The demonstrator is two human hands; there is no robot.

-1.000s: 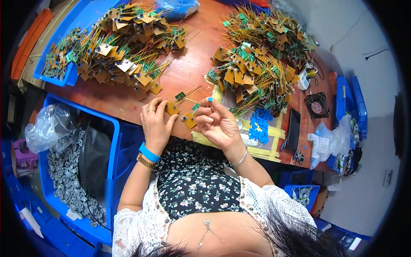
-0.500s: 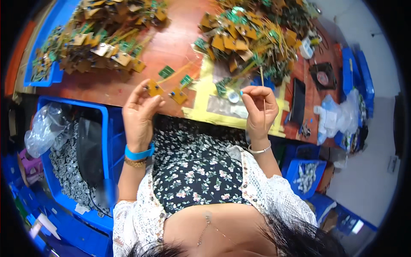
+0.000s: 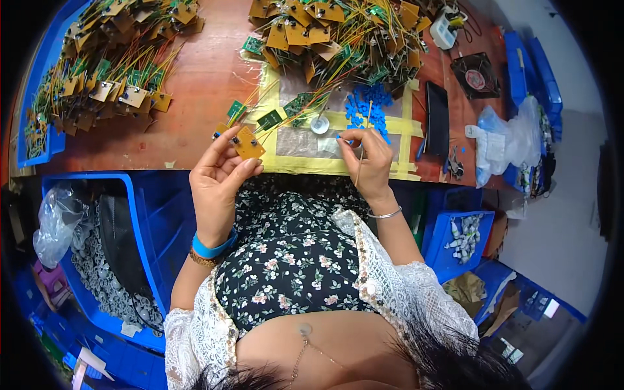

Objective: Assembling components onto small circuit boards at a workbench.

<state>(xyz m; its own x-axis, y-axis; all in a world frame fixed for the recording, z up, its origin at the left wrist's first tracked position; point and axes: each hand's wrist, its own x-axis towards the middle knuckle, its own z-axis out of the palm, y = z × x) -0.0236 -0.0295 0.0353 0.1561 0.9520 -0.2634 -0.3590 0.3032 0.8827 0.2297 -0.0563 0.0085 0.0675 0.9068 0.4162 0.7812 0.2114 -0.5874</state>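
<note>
My left hand (image 3: 218, 170) is closed on a pair of small orange-brown circuit boards (image 3: 247, 144), gripped at the near edge of the table. Wires run from them to green circuit boards (image 3: 269, 119) lying just beyond. My right hand (image 3: 374, 166) pinches a tiny blue piece (image 3: 338, 138) between thumb and forefinger. A thin wooden stick (image 3: 370, 114) also sits in that hand, pointing up past the knuckles. Beyond it lies a pile of small blue pieces (image 3: 364, 104). Left of the right hand stands a little round white container (image 3: 319, 125).
Heaps of wired circuit boards (image 3: 305, 29) cover the back of the red table (image 3: 214, 71). To the right are a dark phone-like slab (image 3: 437, 120), a black fan (image 3: 476, 75) and plastic bags (image 3: 507, 136). Blue bins (image 3: 140, 214) with parts stand below the table edge.
My right hand has come left, nearer the left hand, and the blue pile shows more fully. In my left fingers, the two brown boards now sit closer together. The whole view has shifted.
</note>
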